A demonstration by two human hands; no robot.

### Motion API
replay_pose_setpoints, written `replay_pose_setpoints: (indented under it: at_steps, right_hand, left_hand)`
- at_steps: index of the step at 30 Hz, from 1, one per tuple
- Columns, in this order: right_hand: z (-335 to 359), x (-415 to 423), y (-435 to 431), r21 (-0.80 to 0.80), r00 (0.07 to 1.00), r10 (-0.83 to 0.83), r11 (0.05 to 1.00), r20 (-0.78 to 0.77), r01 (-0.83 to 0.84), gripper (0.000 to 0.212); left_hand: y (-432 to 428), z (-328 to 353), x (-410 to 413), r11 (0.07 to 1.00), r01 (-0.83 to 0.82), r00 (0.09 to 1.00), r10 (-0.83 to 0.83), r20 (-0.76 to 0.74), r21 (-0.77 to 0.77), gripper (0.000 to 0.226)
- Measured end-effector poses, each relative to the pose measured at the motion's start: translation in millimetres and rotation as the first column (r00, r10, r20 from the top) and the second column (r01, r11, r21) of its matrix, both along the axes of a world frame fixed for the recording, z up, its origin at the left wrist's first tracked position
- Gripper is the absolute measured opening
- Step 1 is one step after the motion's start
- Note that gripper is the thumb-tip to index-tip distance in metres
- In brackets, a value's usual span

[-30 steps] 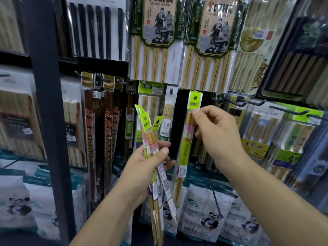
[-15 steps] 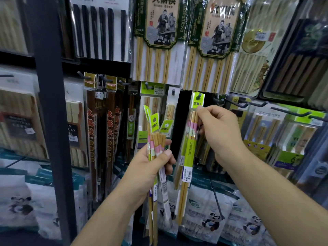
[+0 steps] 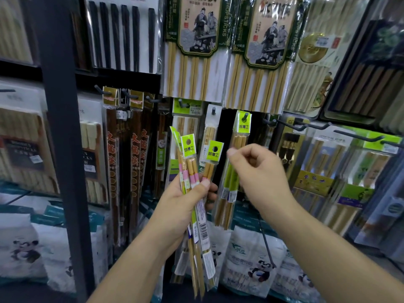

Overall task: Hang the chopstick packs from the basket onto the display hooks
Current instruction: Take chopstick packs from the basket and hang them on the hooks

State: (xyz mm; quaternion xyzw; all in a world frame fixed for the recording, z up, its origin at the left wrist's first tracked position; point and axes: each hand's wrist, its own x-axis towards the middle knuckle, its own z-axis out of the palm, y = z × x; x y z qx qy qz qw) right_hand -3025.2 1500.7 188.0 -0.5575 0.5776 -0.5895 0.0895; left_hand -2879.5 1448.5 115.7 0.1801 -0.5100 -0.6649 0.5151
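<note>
My left hand (image 3: 185, 200) grips a fan of three chopstick packs (image 3: 192, 165) with lime-green header cards, held upright in front of the display. A matching pack (image 3: 240, 136) hangs by its header hole on a dark display hook (image 3: 245, 116). My right hand (image 3: 260, 173) hovers just in front of that hanging pack's middle, fingers loosely curled, thumb and forefinger close together, holding nothing. The basket is out of view.
Large chopstick sets (image 3: 196, 44) hang above. Dark lacquered packs (image 3: 135, 149) hang to the left beside a black upright post (image 3: 63, 149). Long empty-tipped hooks (image 3: 358, 136) stick out at the right. Panda-printed bags (image 3: 251, 265) stand along the bottom.
The pack my right hand was holding now hangs on the hook. My right hand has let go and dropped back toward me. The left hand's bundle rose slightly.
</note>
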Motion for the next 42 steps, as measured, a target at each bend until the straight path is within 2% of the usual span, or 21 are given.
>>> replay_pose_setpoints:
  at_steps: [2,3,6,8,10,12,17,24,28,32,35,39,42]
  right_hand:
    - [-3.7,10.0,3.4,0.063,0.994,0.086,0.995,-0.071,-0.082,0.015]
    - [-5.6,13.3,3.8,0.072,0.99,0.12,0.991,-0.072,-0.115,0.016]
    - [-5.2,15.9,4.8,0.062,0.984,0.18,0.982,0.016,-0.18,0.023]
    - [-1.9,13.1,4.5,0.029,0.989,0.144,0.989,-0.021,-0.144,0.025]
    - [3.2,6.9,2.7,-0.012,0.995,0.062,0.998,-0.077,-0.063,0.027]
    - [11.1,0.3,0.8,-0.056,0.999,0.018,0.998,-0.042,-0.02,0.029]
    - [29.4,-9.7,-6.9,-0.131,0.998,0.009,0.991,0.061,-0.001,0.035]
    - [36.8,-10.8,-16.9,-0.099,0.996,-0.077,0.992,0.04,0.081,0.048]
    - [40.6,-9.8,-18.0,-0.086,0.995,-0.079,0.993,0.063,0.084,0.047]
    - [42.3,-9.6,-18.1,-0.083,0.994,-0.082,0.993,0.069,0.087,0.051]
    - [38.8,-10.7,-15.8,-0.064,0.992,-0.12,0.991,0.038,0.122,0.06]
    - [29.6,-15.2,-12.2,-0.063,0.987,-0.162,0.985,0.011,0.162,0.051]
    - [21.8,-17.8,-9.0,-0.047,0.982,-0.189,0.981,0.024,0.19,0.047]
  left_hand:
    - [0.6,-0.7,-1.7,1.0,0.017,1.0,-0.017,-0.002,-0.016,0.012]
    - [0.8,-1.5,-2.5,0.999,0.026,1.0,-0.026,-0.004,-0.02,0.018]
    - [0.9,-2.6,-3.7,0.999,0.048,0.999,-0.048,-0.023,-0.007,0.035]
    - [-0.3,-3.1,-3.0,0.998,0.055,0.998,-0.055,-0.022,0.011,0.031]
    - [-2.8,-4.2,-2.1,1.0,0.016,1.0,-0.016,0.016,0.021,0.015]
    - [-5.6,-6.0,-1.6,0.999,-0.038,0.997,0.036,0.073,0.019,0.01]
    - [-5.0,-3.4,0.0,0.999,-0.014,0.996,0.011,0.09,0.029,0.019]
    - [-3.2,-3.2,-0.7,0.998,0.05,0.995,-0.052,0.082,0.035,0.018]
    - [-1.2,-1.1,-0.2,0.997,0.07,0.994,-0.073,0.078,0.033,0.013]
    - [2.7,3.1,1.1,0.997,0.081,0.993,-0.081,0.083,0.007,0.034]
    - [5.6,5.9,1.9,0.997,0.074,0.993,-0.074,0.093,0.012,0.039]
    - [9.1,6.8,2.4,0.997,0.071,0.993,-0.074,0.093,0.033,0.029]
    - [10.5,8.5,3.0,0.997,0.071,0.996,-0.072,0.046,0.015,0.033]
